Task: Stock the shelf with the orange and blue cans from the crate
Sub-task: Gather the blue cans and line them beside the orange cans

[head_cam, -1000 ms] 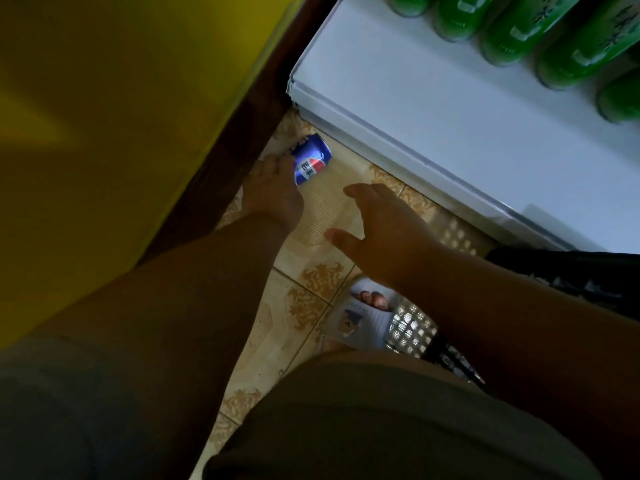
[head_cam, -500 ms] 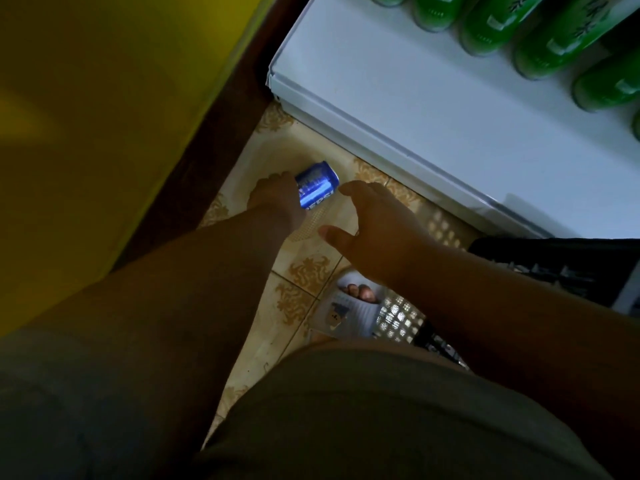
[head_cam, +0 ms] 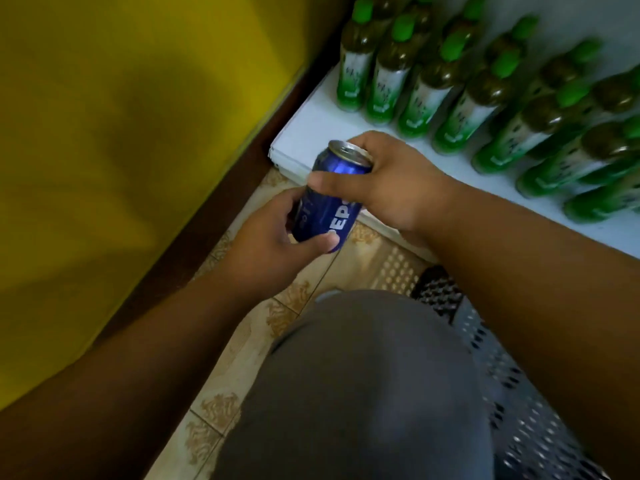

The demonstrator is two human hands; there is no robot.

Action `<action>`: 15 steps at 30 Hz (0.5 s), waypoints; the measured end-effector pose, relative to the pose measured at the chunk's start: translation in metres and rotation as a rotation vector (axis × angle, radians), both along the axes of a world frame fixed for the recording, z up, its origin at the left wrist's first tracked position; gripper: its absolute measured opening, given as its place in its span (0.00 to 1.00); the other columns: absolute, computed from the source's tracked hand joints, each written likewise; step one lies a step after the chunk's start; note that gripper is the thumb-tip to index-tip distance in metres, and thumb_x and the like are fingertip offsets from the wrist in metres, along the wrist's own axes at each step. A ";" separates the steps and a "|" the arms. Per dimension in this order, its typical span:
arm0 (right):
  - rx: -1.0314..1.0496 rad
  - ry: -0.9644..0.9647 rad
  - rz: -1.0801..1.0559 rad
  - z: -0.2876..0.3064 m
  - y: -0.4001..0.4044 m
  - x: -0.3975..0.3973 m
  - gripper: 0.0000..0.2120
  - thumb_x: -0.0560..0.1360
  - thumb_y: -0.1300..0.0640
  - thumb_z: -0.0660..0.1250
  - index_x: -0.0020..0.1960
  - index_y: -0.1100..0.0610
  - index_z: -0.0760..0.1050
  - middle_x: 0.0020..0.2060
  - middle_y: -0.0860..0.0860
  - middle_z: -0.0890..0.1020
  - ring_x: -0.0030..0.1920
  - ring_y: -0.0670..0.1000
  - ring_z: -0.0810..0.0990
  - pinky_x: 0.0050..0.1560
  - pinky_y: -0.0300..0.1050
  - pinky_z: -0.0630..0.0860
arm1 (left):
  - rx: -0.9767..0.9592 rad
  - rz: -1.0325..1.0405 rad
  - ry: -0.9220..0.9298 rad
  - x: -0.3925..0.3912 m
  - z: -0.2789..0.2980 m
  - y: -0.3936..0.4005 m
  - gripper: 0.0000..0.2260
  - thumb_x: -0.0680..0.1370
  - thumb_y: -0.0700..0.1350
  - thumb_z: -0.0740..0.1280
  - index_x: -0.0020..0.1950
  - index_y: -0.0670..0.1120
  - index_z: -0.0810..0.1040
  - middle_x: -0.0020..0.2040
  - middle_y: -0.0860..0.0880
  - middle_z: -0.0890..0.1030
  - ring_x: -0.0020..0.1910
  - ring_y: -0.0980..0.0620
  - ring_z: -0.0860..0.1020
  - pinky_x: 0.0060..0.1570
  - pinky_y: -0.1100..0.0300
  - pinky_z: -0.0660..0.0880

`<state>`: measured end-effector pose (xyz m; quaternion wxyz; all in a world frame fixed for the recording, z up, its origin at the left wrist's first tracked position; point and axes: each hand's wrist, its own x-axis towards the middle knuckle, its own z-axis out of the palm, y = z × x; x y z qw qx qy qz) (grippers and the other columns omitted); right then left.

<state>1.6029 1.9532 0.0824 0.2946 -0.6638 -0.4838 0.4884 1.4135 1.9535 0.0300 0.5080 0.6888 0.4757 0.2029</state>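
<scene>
A blue can with white lettering is held tilted in the air, just in front of the near left corner of the white shelf. My left hand grips its lower end from below. My right hand wraps its upper part near the silver lid, thumb across the front. A perforated dark crate lies at the lower right, mostly hidden by my right arm and knee; its contents do not show.
Several green-capped bottles stand in rows on the shelf's back and right. A yellow wall with a dark brown base rises on the left. Patterned floor tiles run between the wall and my knee.
My left hand picked the blue can up from the floor by the wall and raised it toward the shelf's corner. My right hand has closed on it too. The view has tilted up.
</scene>
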 end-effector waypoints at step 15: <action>0.441 0.207 -0.395 0.169 -0.162 0.069 0.26 0.59 0.44 0.75 0.54 0.51 0.77 0.41 0.48 0.84 0.40 0.48 0.83 0.41 0.44 0.78 | -0.749 0.125 -0.996 0.115 0.177 -0.145 0.25 0.75 0.56 0.67 0.66 0.42 0.78 0.58 0.40 0.82 0.49 0.44 0.81 0.42 0.53 0.80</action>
